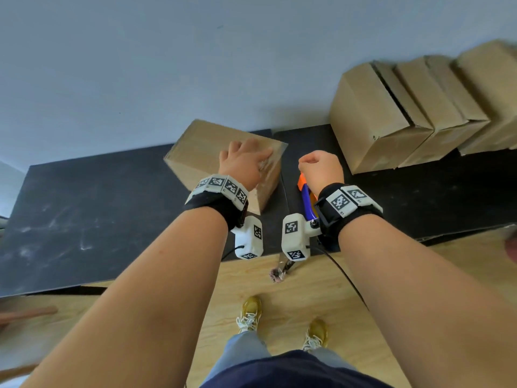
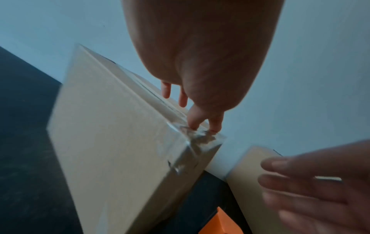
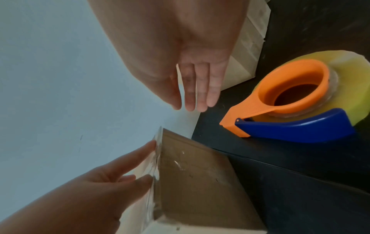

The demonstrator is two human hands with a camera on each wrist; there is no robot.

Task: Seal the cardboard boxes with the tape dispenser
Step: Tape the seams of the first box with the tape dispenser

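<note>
**A:** Centre of the action: the cardboard box (image 1: pixel 223 161) sits on the black table (image 1: pixel 92 208), turned corner-on to the person, its far corner close to the pale wall (image 1: pixel 167 65). Clear tape (image 2: pixel 197 139) runs over the top seam and folds, wrinkled, down the near-right edge.

**B:** And the left hand (image 1: pixel 246 161)?

**A:** Flat on top of the box, fingers straight, fingertips (image 2: pixel 195 122) pressing the tape right at that top edge. Nothing gripped, just pressing.

**B:** The right hand (image 1: pixel 320 166)?

**A:** Hovering just right of the box, fingers (image 3: pixel 200 88) hanging straight and loose, holding nothing. The tape dispenser (image 3: pixel 290 114) lies on the table beneath it (orange frame, blue handle, yellowish roll), just beside the box's right face and not touching it.

**B:** Room to move?

**A:** Plenty of bare tabletop to the left of the box. To the right it is tighter: a row of cardboard boxes (image 1: pixel 419 107) stands against the wall, well apart from the taped one, with the dispenser in the gap between. The table's front edge runs just behind the wrists; beyond it, light wood floor (image 1: pixel 307 292) and the person's yellow shoes (image 1: pixel 250 313).

**B:** Any writing?

**A:** No print readable on the boxes or dispenser. Only black-and-white square markers on the wrist bands (image 1: pixel 221 189) and their white camera housings.
</note>
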